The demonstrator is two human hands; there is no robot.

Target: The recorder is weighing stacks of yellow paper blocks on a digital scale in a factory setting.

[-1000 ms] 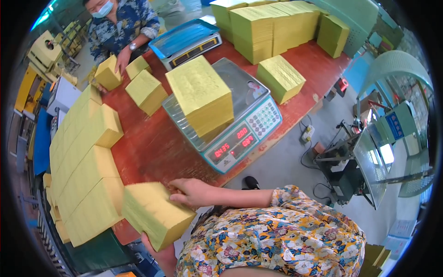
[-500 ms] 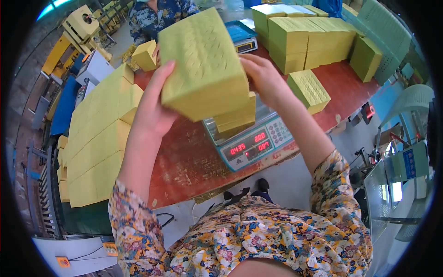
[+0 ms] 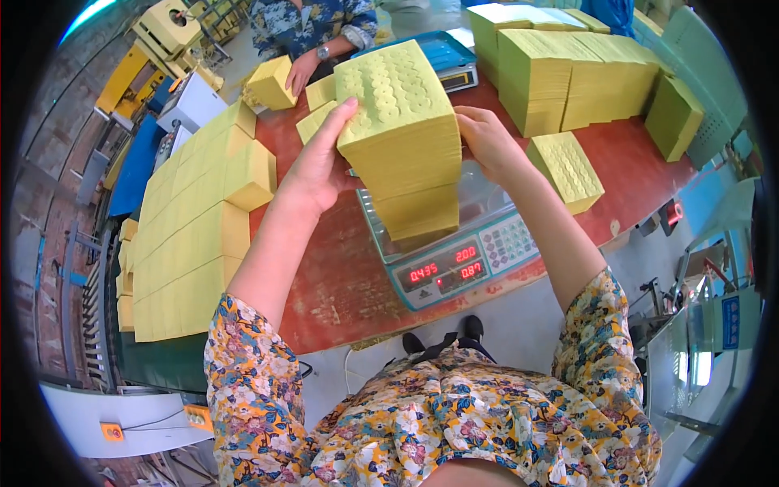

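Note:
Between my two hands is a thick stack of yellow paper (image 3: 399, 122), its top embossed with rows of coin-like rings. My left hand (image 3: 323, 162) grips its left side, thumb near the top edge. On the opposite side my right hand (image 3: 489, 140) is closed against it, its fingertips partly hidden behind. Directly beneath, a lower stack of yellow paper (image 3: 418, 213) sits on the scale (image 3: 507, 245). The held stack appears to meet it, though I cannot tell whether its full weight rests there. Red digits glow on the scale's front panel.
Rows of yellow stacks (image 3: 182, 235) fill the left side. A tall block of stacks (image 3: 576, 77) stands back right, with a single stack (image 3: 566, 172) nearer. Across the red table (image 3: 324, 284), a co-worker's hand (image 3: 303, 71) touches another stack, beside a second scale (image 3: 458, 77).
My hands have lowered the stack from a tilted hold to nearly level over the lower one. The co-worker's hand and more small stacks have come into sight. My view has shifted slightly.

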